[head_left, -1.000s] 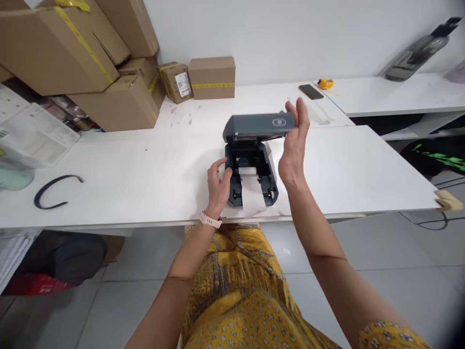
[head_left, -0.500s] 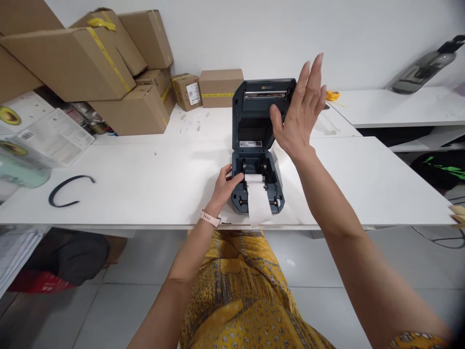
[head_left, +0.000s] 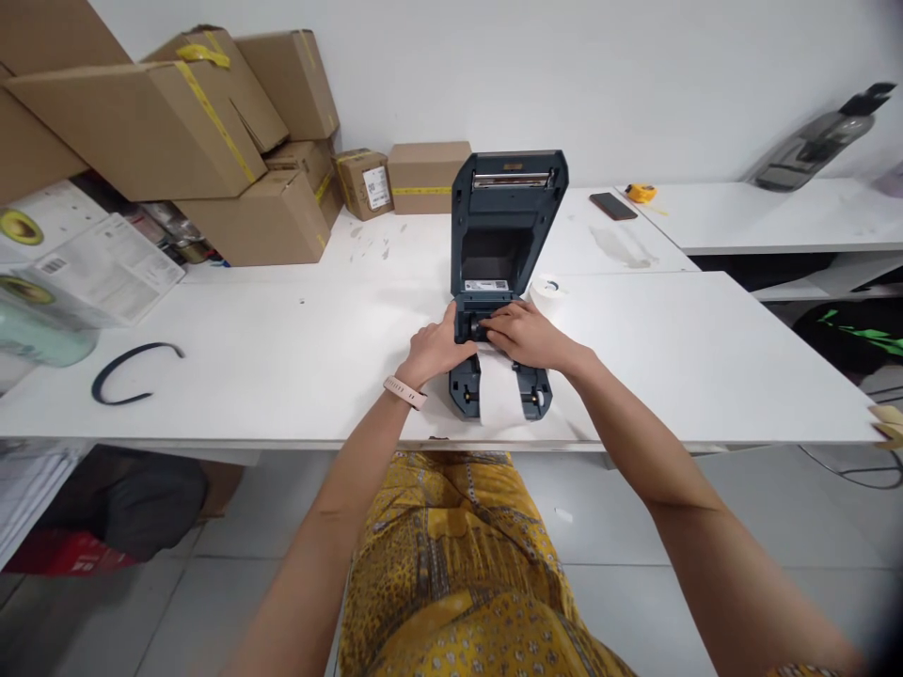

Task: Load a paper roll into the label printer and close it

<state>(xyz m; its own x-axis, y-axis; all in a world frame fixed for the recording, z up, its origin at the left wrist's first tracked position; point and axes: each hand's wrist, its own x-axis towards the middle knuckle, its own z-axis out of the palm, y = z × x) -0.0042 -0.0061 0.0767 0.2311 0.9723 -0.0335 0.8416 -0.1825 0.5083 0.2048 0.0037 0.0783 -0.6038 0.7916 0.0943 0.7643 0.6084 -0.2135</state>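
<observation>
- Currently my left hand [head_left: 432, 353] is at the left side of the dark printer [head_left: 462, 400], its thumb and forefinger spread apart, the thumb reaching over the inner edge.
- My right hand [head_left: 529, 336] comes in from the right, palm down, with its fingertips inside the open bay; I cannot tell whether they pinch anything.
- The printer sits near the front edge of the white tabletop [head_left: 339, 357], just right of the frame's center, its lid [head_left: 494, 212] raised behind both hands.
- A white paper strip [head_left: 499, 395] runs from beneath my right hand down across the printer's front.
- On my left wrist I see a pale pink band [head_left: 404, 391].
- Just beside the printer, on its right, stands a white roll [head_left: 546, 293], partly behind my right hand.
- Farther up and right lie a dark phone [head_left: 613, 206] and a yellow tape measure [head_left: 641, 193]; a pump bottle [head_left: 818, 141] shows at upper right.
- Behind the printer's left side are a long carton [head_left: 430, 174] and a small labeled carton [head_left: 363, 183], with stacked cardboard boxes [head_left: 176, 122] filling the upper left.
- At the left of the frame, I have a curved dark band [head_left: 105, 376] lying near a pale green container [head_left: 49, 334].
</observation>
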